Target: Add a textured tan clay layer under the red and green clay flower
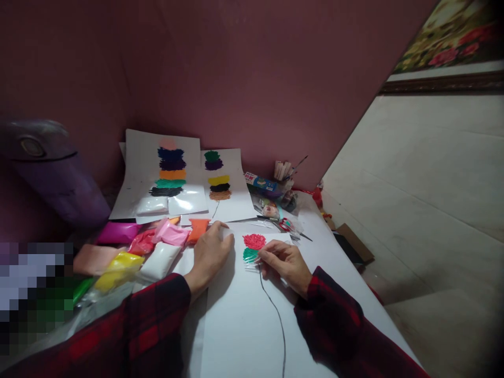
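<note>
Now the right hand (285,262) pinches a clay flower (252,248) lying on the white sheet (244,320) on the counter (338,273), while the left hand (210,252) rests flat just left of it.

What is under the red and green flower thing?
The red and green clay flower lies on a white paper sheet, beside the left hand and right hand. The paper directly beneath it is covered.

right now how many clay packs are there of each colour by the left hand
magenta pack: 1
red pack: 1
pink pack: 1
orange pack: 1
peach pack: 1
yellow pack: 1
white pack: 1
total: 7
</note>
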Demonstrator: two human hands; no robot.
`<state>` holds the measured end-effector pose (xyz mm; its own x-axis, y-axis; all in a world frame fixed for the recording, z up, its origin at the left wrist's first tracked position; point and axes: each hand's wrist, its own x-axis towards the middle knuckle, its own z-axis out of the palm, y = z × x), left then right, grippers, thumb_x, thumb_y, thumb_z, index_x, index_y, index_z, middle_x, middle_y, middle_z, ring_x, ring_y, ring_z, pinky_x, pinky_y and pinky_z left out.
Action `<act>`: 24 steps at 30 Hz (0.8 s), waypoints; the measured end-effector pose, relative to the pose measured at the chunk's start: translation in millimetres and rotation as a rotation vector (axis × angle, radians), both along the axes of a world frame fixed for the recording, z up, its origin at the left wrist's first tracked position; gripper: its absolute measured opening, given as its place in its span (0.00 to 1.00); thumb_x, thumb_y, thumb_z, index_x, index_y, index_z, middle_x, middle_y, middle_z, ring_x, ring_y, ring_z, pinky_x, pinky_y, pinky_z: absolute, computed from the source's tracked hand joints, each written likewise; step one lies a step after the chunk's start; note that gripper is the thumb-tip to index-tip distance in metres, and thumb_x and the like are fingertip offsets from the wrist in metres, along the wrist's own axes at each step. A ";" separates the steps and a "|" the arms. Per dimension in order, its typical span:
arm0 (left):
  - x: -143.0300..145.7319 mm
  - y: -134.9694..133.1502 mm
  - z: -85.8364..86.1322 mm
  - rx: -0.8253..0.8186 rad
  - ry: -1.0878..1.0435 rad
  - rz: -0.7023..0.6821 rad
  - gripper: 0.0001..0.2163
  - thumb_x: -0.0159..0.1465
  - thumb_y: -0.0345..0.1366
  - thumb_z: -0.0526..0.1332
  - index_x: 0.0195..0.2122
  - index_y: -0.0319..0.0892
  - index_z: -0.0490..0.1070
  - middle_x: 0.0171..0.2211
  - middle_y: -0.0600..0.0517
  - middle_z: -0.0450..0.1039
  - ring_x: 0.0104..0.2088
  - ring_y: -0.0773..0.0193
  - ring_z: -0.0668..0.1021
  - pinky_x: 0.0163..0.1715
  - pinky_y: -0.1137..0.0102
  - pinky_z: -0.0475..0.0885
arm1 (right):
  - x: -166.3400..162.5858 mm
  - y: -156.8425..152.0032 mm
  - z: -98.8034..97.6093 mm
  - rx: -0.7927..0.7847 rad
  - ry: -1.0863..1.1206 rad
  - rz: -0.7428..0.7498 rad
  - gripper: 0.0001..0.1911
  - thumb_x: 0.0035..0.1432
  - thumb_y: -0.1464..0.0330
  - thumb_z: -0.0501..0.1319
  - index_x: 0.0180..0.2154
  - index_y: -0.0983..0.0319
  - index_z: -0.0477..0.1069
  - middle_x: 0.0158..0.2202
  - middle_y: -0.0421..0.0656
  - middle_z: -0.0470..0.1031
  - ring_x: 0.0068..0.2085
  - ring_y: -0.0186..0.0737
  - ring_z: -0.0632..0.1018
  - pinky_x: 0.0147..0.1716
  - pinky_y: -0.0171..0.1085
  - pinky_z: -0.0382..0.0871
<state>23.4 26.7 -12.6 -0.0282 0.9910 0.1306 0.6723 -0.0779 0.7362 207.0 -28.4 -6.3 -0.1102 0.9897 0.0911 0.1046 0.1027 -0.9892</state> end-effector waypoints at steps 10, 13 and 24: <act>1.0 -0.6 1.4 -0.009 0.005 0.000 0.10 0.57 0.37 0.56 0.40 0.43 0.69 0.24 0.52 0.69 0.28 0.60 0.74 0.28 0.69 0.62 | 2.3 -1.5 -3.8 0.021 -0.104 0.014 0.14 0.56 0.60 0.63 0.27 0.64 0.70 0.19 0.39 0.72 0.18 0.31 0.72 0.19 0.31 0.66; 0.8 -1.0 2.0 -0.018 -0.003 0.001 0.10 0.57 0.37 0.56 0.40 0.43 0.69 0.25 0.52 0.69 0.29 0.59 0.74 0.28 0.69 0.62 | 2.2 -0.8 -3.8 -0.016 -0.032 -0.008 0.15 0.54 0.59 0.64 0.27 0.64 0.68 0.19 0.39 0.73 0.17 0.31 0.72 0.15 0.30 0.64; 0.8 -0.9 3.0 -0.018 -0.005 0.001 0.10 0.57 0.38 0.56 0.39 0.43 0.69 0.25 0.53 0.69 0.28 0.60 0.73 0.28 0.69 0.61 | 4.2 -0.8 -6.4 0.033 -0.076 0.049 0.14 0.57 0.61 0.62 0.26 0.65 0.70 0.20 0.39 0.73 0.19 0.31 0.74 0.22 0.31 0.68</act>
